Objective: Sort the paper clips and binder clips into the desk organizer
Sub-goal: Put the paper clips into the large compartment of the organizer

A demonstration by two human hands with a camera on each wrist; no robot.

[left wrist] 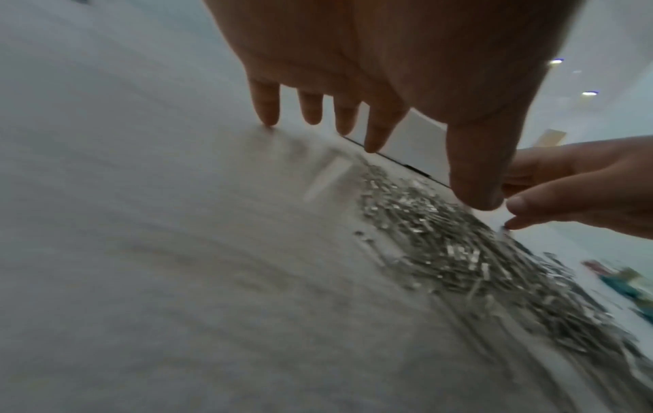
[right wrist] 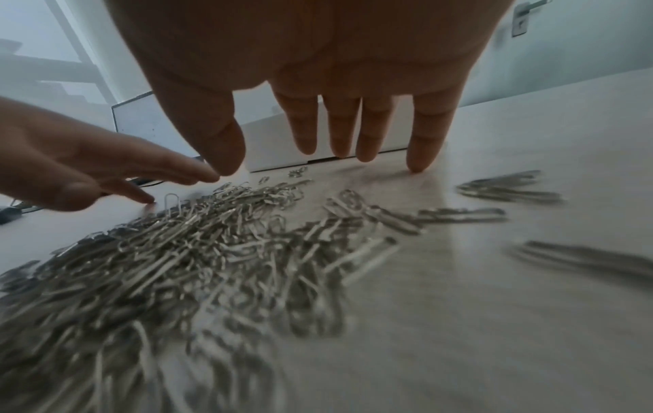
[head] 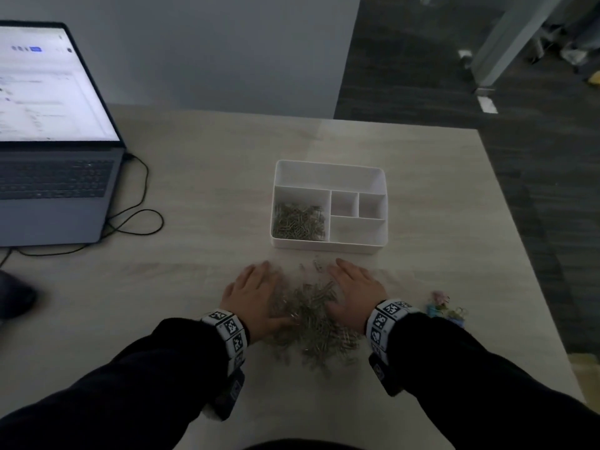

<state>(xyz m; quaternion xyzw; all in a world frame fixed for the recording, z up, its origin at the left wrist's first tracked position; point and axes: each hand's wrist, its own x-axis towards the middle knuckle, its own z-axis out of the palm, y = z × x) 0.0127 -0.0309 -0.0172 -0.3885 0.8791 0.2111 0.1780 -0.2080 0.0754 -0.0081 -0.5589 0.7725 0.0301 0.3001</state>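
Observation:
A white desk organizer point(head: 328, 165) stands mid-desk; its front left compartment holds silver paper clips point(head: 298, 222), while the other compartments look bare. A loose pile of paper clips point(head: 311, 316) point(left wrist: 477, 251) point(right wrist: 176, 251) lies on the desk in front of it. My left hand point(head: 256, 290) point(left wrist: 417, 111) rests flat at the pile's left edge with fingers spread and tips on the desk. My right hand point(head: 354, 287) point(right wrist: 339, 131) lies the same way at the right edge. Neither hand holds anything. Coloured binder clips point(head: 444, 308) point(left wrist: 622, 282) sit right of my right wrist.
An open laptop point(head: 55, 177) with a looping black cable point(head: 136, 219) occupies the desk's left side. A dark object point(head: 16, 297) sits at the left edge. The desk's right edge point(head: 519, 238) runs close to the binder clips. A few stray paper clips point(right wrist: 509, 190) lie right of the pile.

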